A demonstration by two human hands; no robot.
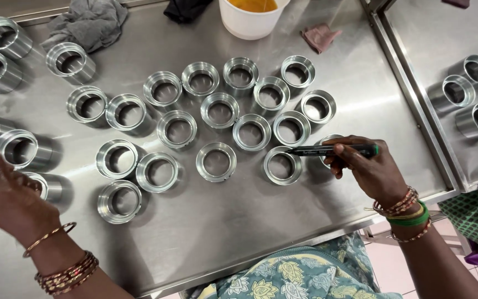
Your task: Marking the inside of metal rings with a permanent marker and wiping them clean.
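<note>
Closest in, at about 5 o'clock, the right hand (369, 169) has its fingers pinched around a dark marker pen (333, 150) with a green end cap, held nearly flat with the tip pointing toward 9 o'clock. The tip sits right over the rim of a short metal ring (282, 165), and the hand itself covers most of another ring just behind it. Stack of bangles on that wrist.

Over at 8 o'clock, the left hand (6, 194) is curled over a taller metal sleeve (48, 185), fingers resting on it. Can't really tell if it's properly gripping it or just touching, since the back of the hand hides that. There's a small green thing at the fingers, too small to make out.

Moving out toward the middle, the steel table (239, 221) is covered with a loose cluster of the same shiny rings, open side up, mostly close together without stacking.

Further out at 12 o'clock there's a white tub (250, 22) with something yellow inside, a pink rag (320, 36) just beside it, and a grey cloth (89, 22) at 11 o'clock. At 2 o'clock, a second tray (416, 66) holds more sleeves.
</note>
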